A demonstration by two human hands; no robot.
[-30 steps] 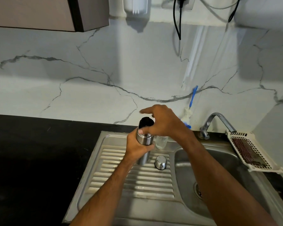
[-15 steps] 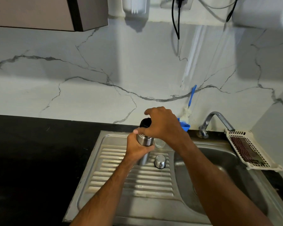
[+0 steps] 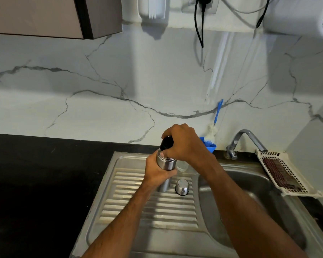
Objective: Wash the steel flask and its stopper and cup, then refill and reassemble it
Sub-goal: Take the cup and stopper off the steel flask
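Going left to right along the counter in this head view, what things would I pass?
Black countertop → ribbed draining board → steel flask held in both hands → steel cup → sink basin → tap → white plastic basket.

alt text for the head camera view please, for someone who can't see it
A person's left hand grips a steel flask standing on a sink's ribbed drainboard while the right hand grips the black stopper at its top. The steel cup sits upside down beside the flask.
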